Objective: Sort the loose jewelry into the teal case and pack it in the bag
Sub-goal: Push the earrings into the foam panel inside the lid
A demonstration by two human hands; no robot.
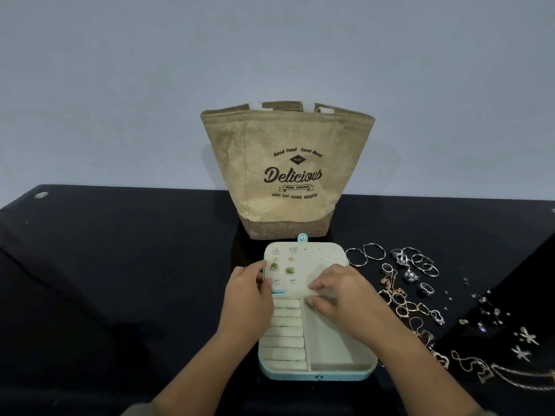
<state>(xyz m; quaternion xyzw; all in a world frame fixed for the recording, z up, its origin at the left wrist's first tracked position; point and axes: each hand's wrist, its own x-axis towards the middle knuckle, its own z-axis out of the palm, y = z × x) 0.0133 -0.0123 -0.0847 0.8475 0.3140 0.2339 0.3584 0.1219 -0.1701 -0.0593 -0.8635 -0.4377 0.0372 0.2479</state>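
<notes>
The black-draped table [120, 280] carries a tan burlap bag [285, 181], upright and open-mouthed, ready for packing. Just before it lies the teal jewelry case [315, 375], open. The left hand [249, 295] grips its panel edge, likely steadying it. The right hand [339, 292] curls over the panel; its hold I cannot tell. Loose silver-and-gold jewelry [404, 261] waits beside.

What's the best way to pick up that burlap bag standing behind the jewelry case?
Take the bag behind the teal case by the pale straps at its open top, from above. It stands upright and its soft sides flare outward, so squeezing the body would likely crumple it.
</notes>
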